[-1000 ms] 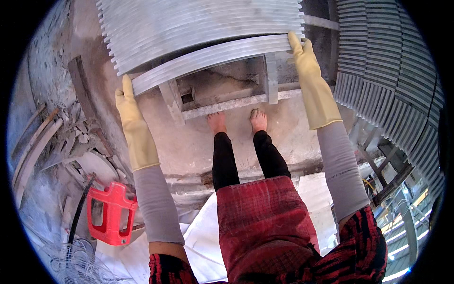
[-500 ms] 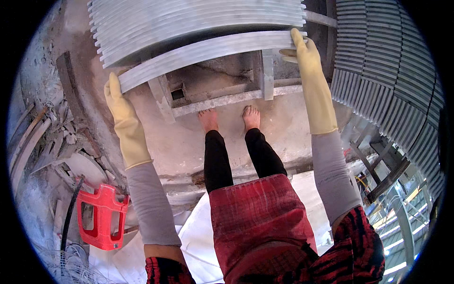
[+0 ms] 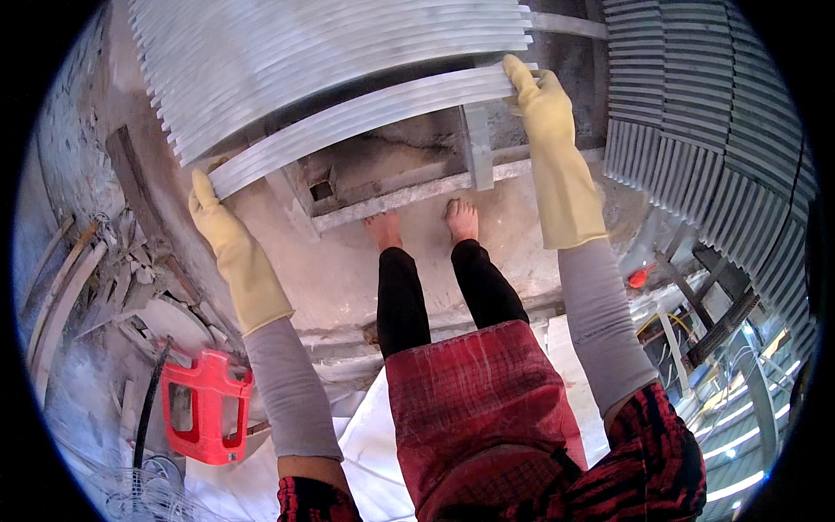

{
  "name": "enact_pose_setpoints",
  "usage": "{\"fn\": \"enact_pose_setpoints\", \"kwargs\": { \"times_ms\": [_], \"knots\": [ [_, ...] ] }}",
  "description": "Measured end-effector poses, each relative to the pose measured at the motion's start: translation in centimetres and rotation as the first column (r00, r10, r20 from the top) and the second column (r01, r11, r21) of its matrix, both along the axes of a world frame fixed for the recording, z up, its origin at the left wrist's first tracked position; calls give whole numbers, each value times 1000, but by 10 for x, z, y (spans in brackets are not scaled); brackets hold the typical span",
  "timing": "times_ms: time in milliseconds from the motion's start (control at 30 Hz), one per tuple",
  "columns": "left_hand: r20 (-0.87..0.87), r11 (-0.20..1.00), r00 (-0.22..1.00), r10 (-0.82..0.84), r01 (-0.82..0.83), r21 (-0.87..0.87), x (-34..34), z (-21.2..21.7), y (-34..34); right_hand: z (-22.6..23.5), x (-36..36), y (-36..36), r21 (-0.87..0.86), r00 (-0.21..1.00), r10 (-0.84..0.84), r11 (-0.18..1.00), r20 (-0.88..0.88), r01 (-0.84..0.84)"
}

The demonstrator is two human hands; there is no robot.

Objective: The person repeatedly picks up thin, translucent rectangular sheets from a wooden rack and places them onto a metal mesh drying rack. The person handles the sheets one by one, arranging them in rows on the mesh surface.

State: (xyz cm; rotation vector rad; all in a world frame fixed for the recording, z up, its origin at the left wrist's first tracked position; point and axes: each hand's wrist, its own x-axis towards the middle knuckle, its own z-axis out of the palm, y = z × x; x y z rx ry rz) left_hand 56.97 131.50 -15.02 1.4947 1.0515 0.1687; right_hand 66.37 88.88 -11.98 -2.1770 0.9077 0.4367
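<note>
Both my hands wear long pale yellow rubber gloves. Between them is a narrow bundle of long, pale grey-white strips (image 3: 365, 110), gripped at its two ends. My left hand (image 3: 213, 211) closes on the left end, and my right hand (image 3: 537, 94) pinches the right end with its fingers over the top. Just beyond lies a broad stack of similar strips (image 3: 330, 48), with a dark gap between it and the bundle. Beneath, a support frame (image 3: 478, 143) with pale bars shows. Some fingertips are hidden behind the strip ends.
More strips are piled in a tall grey stack (image 3: 687, 113) at the right. A red plastic stool (image 3: 206, 407) lies at the lower left, near scrap pieces (image 3: 130, 287). My bare feet (image 3: 462, 221) stand by the frame's near bar. White sheeting (image 3: 370, 444) lies lower down.
The view has turned slightly, so stack, frame and bundle sit further left, with the bundle's left end lower. Both hands have stayed on the bundle, and the gap beyond it looks much the same.
</note>
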Motion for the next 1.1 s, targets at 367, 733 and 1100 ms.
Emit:
{"fn": "enact_pose_setpoints", "kwargs": {
  "times_ms": [367,733,1100],
  "knots": [
    [10,1000,1000,-21,21,-11,10,-1,-2,1,23,-3,-112,987,82,989,-141,-98],
    [-43,1000,999,8,-9,-22,7,-2,5,-2,19,0,-124,995,62,990,-74,-71],
    [-133,999,990,-37,32,-39,5,-8,26,-2,18,5,-107,997,55,992,-50,-60]
  ]
}}
